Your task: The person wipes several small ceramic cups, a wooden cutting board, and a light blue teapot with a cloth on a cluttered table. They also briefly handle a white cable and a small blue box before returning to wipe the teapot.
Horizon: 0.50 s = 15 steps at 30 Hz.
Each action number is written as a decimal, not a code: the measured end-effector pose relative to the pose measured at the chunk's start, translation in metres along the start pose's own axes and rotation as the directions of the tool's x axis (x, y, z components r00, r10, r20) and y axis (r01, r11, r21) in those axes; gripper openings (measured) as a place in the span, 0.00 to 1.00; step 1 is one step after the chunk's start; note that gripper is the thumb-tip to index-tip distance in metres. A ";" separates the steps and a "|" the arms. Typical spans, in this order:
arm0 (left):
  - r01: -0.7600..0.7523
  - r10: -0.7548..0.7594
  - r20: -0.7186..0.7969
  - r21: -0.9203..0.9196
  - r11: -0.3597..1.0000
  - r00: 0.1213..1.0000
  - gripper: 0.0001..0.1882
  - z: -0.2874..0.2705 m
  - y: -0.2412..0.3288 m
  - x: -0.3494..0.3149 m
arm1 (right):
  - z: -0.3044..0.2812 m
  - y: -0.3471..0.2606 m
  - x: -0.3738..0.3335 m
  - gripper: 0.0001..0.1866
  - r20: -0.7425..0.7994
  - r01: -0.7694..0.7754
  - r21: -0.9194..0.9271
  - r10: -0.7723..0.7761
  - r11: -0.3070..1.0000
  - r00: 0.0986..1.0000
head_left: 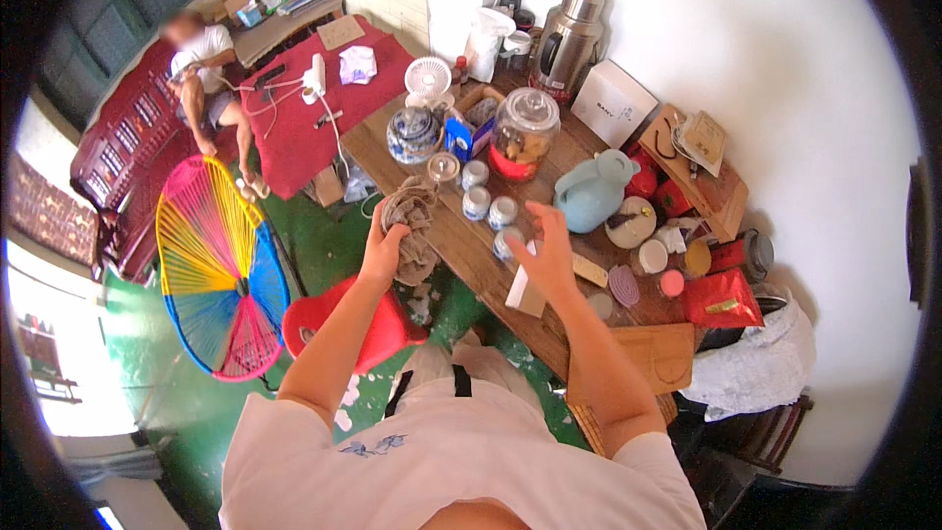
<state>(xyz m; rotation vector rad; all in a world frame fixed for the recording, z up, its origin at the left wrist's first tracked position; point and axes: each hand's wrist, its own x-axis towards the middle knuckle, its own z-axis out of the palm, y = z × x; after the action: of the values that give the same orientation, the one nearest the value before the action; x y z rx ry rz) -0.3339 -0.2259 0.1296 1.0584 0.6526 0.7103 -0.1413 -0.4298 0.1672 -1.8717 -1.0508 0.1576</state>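
Observation:
My left hand (381, 253) is closed around a crumpled grey-brown cloth (410, 236), which hangs at the table's left edge. Above the wooden table (471, 260), my right hand (551, 257) is held with its fingers apart, holding nothing I can see. Close to its thumb stands a small patterned cup (508, 242), beside several similar cups (476, 202). A white box (525, 292) lies just below that hand, partly covered by it. To the right of the hand is a pale blue jug (592, 194). A lidded glass jar (527, 132) and a blue-and-white teapot (412, 134) stand farther back.
At the back are a steel thermos (569, 39) and a white carton (615, 103). Containers and a red packet (721, 298) crowd the right side. Left of me are a red stool (358, 326) and a multicoloured corded chair (218, 270); a person sits on a wooden bench (132, 152).

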 end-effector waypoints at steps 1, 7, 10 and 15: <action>0.007 -0.007 -0.003 0.011 1.000 1.000 0.32 0.004 0.005 0.016 | -0.002 0.002 0.028 0.32 -0.040 0.039 -0.066 -0.042 0.997 0.998; -0.001 0.000 0.009 0.117 0.993 1.000 0.28 0.033 0.037 0.097 | 0.003 0.021 0.137 0.36 -0.160 0.063 -0.404 -0.138 0.913 0.978; 0.195 -0.189 -0.060 0.126 0.973 0.980 0.33 0.070 0.059 0.137 | 0.014 0.044 0.174 0.37 -0.225 -0.094 -0.502 -0.025 0.860 0.974; 0.353 -0.400 0.223 0.222 0.909 0.889 0.41 0.092 0.030 0.218 | 0.030 0.078 0.236 0.36 -0.284 -0.257 -0.442 0.138 0.859 0.949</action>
<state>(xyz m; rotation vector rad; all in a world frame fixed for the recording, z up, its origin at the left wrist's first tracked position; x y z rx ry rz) -0.1363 -0.0957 0.1606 1.1216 0.6722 0.1664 0.0369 -0.2542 0.1632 -2.3744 -0.7637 -0.2318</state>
